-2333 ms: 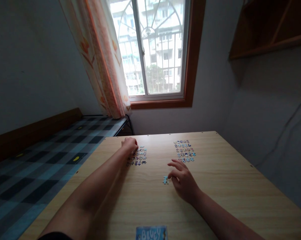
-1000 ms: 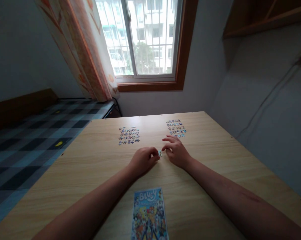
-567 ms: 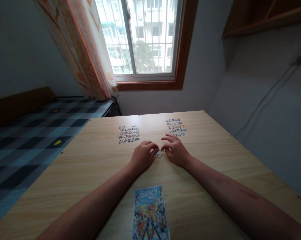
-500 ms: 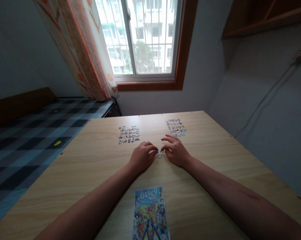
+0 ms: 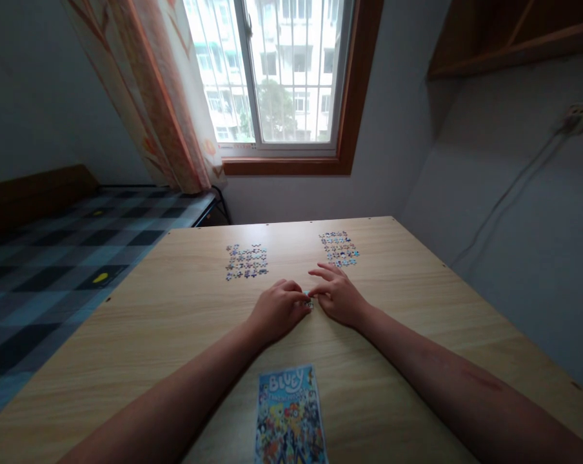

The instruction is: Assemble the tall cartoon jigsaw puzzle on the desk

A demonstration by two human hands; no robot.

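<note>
Left hand [image 5: 280,308] and right hand [image 5: 338,294] meeting over a small puzzle cluster [image 5: 309,304]

In the head view, the small puzzle cluster is lying on the wooden table [image 5: 393,393], just right of the frame's centre, mostly hiding between the fingertips. The left hand is curling beside it, thumb and forefinger nearly together at its left side — whether they are pinching a piece, I cannot tell. The right hand is staying half open from the other side, its upper fingers loosely spreading, forefinger and thumb reaching the cluster's right edge; I cannot tell if it is gripping.

Above the left hand, loose pieces [image 5: 247,262] are lying in rows; another set of rows [image 5: 340,248] is sitting above the right hand. A picture sheet [image 5: 291,419] reading "Bluey" is lying at the bottom centre. A curtain [image 5: 151,96] is hanging at the upper left — beside a bright window [image 5: 296,84] — and a checked bed [image 5: 93,238] is filling the left edge.
</note>
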